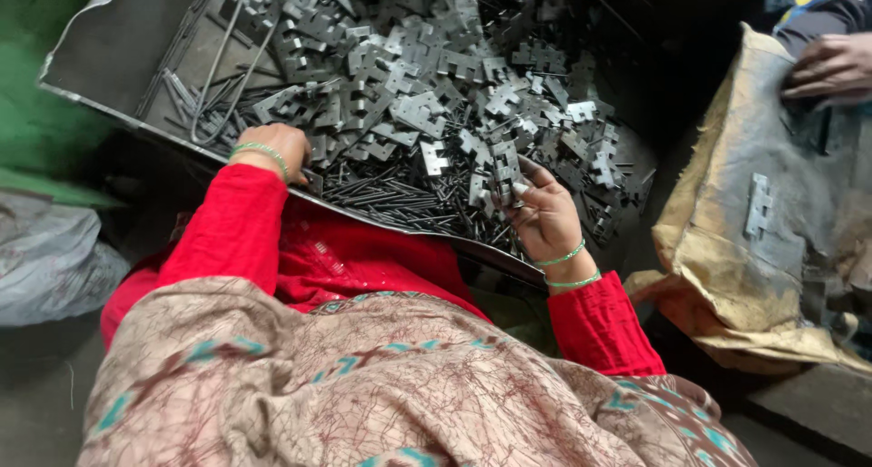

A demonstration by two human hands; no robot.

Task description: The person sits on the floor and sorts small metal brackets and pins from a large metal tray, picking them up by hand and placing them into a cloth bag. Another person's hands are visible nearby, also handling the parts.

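A: Where are the person's hands?

B: Both in the metal tray [109, 94], which is heaped w/ grey stamped metal pieces [427, 76]. Left hand [272, 147] sits at the pile's near-left edge, fingers curled down into the pieces; can't tell if it's gripping one. Right hand [538, 214] is closed round a small stack of pieces [502, 172], held upright just above the thin metal pins [391, 203] lying along the tray's near rim.

A: Any bags or packages?

B: A worn tan sack [718, 249] to the right, folded open, grey inside, w/ one metal piece [758, 205] lying on it. Another person's hand [831, 65] rests on its top edge. Far left, a crumpled grey plastic bag [50, 258] on the floor, by a green surface [36, 113]. No labels readable.
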